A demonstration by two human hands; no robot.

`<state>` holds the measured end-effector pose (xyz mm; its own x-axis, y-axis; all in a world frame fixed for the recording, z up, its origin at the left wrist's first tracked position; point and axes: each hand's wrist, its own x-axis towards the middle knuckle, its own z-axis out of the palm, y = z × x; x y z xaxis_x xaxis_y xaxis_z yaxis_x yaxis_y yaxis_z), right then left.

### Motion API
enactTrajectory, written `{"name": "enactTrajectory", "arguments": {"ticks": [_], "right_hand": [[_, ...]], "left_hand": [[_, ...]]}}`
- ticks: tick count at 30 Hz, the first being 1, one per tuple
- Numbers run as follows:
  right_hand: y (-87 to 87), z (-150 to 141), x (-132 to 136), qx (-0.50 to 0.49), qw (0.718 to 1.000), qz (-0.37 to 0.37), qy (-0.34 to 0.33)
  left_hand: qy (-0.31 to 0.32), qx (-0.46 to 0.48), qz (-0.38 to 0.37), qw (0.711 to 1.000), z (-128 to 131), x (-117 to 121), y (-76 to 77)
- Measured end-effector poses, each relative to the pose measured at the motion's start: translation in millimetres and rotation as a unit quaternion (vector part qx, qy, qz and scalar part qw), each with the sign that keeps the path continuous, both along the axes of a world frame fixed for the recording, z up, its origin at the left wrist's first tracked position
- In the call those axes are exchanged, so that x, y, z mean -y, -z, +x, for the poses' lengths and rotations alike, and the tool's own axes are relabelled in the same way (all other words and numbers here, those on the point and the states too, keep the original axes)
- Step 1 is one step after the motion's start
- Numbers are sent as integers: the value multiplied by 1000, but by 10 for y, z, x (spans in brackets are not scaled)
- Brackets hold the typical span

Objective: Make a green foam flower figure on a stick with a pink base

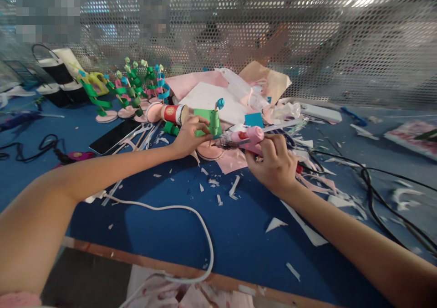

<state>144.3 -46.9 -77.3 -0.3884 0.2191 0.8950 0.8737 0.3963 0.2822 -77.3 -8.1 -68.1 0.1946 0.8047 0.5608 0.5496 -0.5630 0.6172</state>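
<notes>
My right hand grips a pink hot glue gun, its dark, smudged nozzle aimed left. The nozzle is close to the foot of a small paper flower with a blue rolled head. A light green paper strip is wound around the flower's stem. My left hand pinches the lower part of this strip between thumb and fingers; the exact contact is partly hidden. The flower stands upright over a round pink base. Beside my left hand lies a dark green paper roll.
Several finished paper flowers stand at the back left. A red paper cup lies on its side near a black phone. Paper scraps, a white cable and black cords cover parts of the blue table. Perforated metal rises behind.
</notes>
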Motion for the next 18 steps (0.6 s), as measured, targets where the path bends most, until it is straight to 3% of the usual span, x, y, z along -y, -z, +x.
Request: {"name": "enactTrajectory", "arguments": {"ticks": [5,13,18], "right_hand": [[-3,-12,10,15,999,-37,1],[-25,-12,20,25,1000,5,-4],[12,-1,-1,27,999,-20,12]], "left_hand": [[2,-4,1,1000,-3,4,-5],[4,-5,-6,1000,-16,-8,7],[4,-5,-3,1000,-15,-14,24]]}}
